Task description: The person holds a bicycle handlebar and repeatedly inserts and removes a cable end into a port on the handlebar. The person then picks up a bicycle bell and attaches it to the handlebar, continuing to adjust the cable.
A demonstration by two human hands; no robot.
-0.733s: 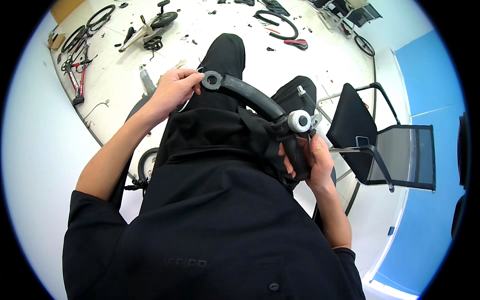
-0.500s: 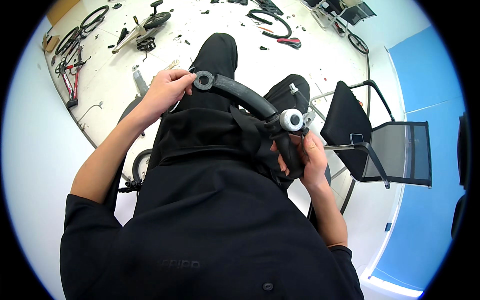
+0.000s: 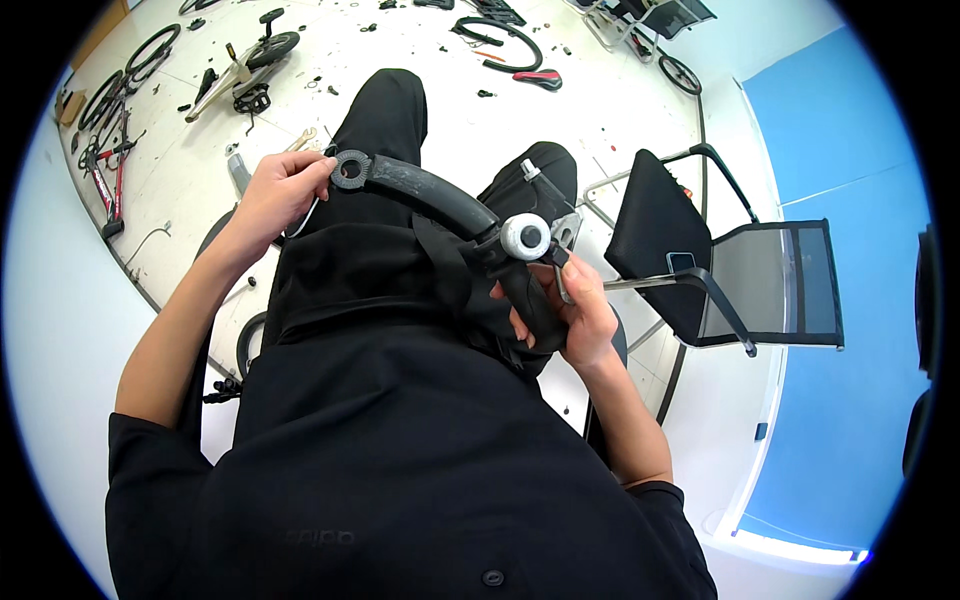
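Across my lap lies a curved black handlebar [image 3: 430, 192], with a toothed ring [image 3: 352, 184] at its left end. My left hand [image 3: 275, 200] pinches thumb and finger at that ring's edge. A thin pale cable [image 3: 308, 217] shows beneath this hand; whether the fingers also hold it is hidden. At the other end, my right hand [image 3: 588, 315] is wrapped round the black rubber grip [image 3: 535, 310], its thumb near the metal brake lever [image 3: 562, 283]. A round white bell [image 3: 514, 238] is mounted between grip and bar. Beside it a silver metal bracket [image 3: 568, 230] sticks out.
A black chair [image 3: 650, 220] stands close on my right, with a phone [image 3: 680, 262] on its seat. Bicycle frames [image 3: 122, 170], a wheelless bike part [image 3: 225, 85], a tyre [image 3: 525, 45], a red-black saddle [image 3: 538, 79] and wrenches [image 3: 303, 140] lie about the floor.
The whole scene has shifted left in view as my head turned slightly right. Both hands keep their places on the handlebar, and my right thumb has moved slightly by the lever.
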